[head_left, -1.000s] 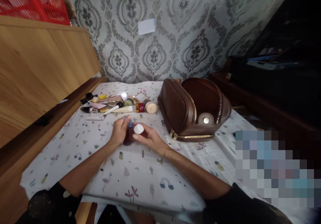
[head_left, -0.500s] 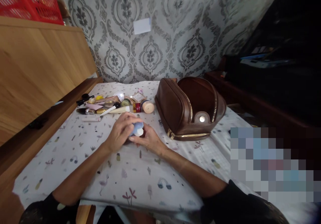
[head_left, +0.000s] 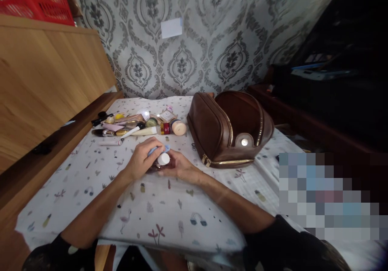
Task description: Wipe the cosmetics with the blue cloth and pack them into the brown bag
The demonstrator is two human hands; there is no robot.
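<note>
Above the near middle of the table, my left hand (head_left: pixel 143 157) is closed on a light blue cloth (head_left: pixel 166 148), pressing it against a small bottle with a white cap (head_left: pixel 164 159). Around the other side of that bottle curl the fingers of my right hand (head_left: pixel 183 168). Most of the bottle's body is hidden between the hands. Beyond them lies a group of cosmetics: a cream-coloured tube (head_left: pixel 146 131), a red and gold jar (head_left: pixel 165 128), a beige-topped round jar (head_left: pixel 178 128), a makeup brush (head_left: pixel 101 132) and a pale pink tube (head_left: pixel 109 142).
To the right of my hands stands a brown leather bag (head_left: pixel 209 131), unzipped at the top. A patterned white cloth (head_left: pixel 169 206) covers the table. At the left are a wooden panel (head_left: pixel 54 68) and a red crate (head_left: pixel 39 2); wallpaper (head_left: pixel 182 66) rises behind.
The bottle's white cap has turned more into view between my hands. My left hand and the blue cloth have shifted slightly on it. The cosmetics and bag stay in place.
</note>
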